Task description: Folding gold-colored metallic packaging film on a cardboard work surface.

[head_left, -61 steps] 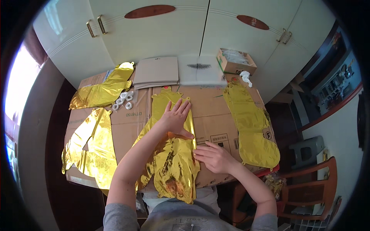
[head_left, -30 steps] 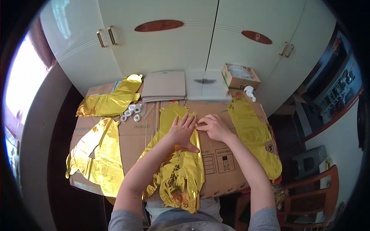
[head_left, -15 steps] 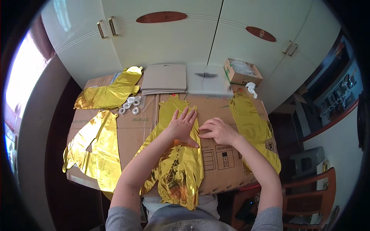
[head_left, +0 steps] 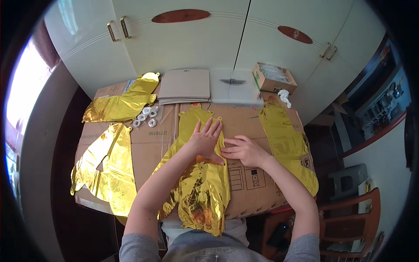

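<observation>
Gold foil balloon (head_left: 198,183) lies flat mid-desk on the cardboard sheet (head_left: 244,174), its long axis running from the person's lap toward the cupboards. The left hand (head_left: 205,137) presses on it, open, fingers spread. The right hand (head_left: 242,149) rests at its right edge, fingers extended flat. Since a second ago the right hand has slid nearer the body.

Cardboard-covered table (head_left: 144,148): gold foil balloons (head_left: 200,183), tape rolls (head_left: 146,117).
</observation>
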Motion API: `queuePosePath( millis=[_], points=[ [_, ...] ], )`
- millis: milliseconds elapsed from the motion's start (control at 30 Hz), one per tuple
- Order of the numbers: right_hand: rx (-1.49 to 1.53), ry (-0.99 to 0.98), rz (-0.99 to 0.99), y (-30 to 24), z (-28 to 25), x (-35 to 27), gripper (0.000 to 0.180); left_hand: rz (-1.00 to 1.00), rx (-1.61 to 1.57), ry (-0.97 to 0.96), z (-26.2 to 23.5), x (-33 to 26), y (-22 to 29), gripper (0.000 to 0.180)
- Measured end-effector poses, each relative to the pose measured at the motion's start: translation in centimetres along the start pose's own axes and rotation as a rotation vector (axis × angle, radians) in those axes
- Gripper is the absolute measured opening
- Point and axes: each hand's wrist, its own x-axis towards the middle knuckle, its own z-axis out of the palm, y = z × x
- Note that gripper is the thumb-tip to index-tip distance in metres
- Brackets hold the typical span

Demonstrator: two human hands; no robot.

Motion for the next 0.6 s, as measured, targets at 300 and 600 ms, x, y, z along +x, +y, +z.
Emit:
queuePosePath(
  millis=[300, 600],
  points=[
    [0.067, -0.044, -0.029, -2.6, -0.4, -2.1, 0.047, -0.002, 0.009, -0.004, -0.3, 0.0, 0.1, 0.149],
    [0.063, -0.081, -0.083, -4.7, -1.6, -2.9, 0.039, -0.01, 0.016, -0.044, -0.6, 0.1, 0.2, 0.15]
  ],
)
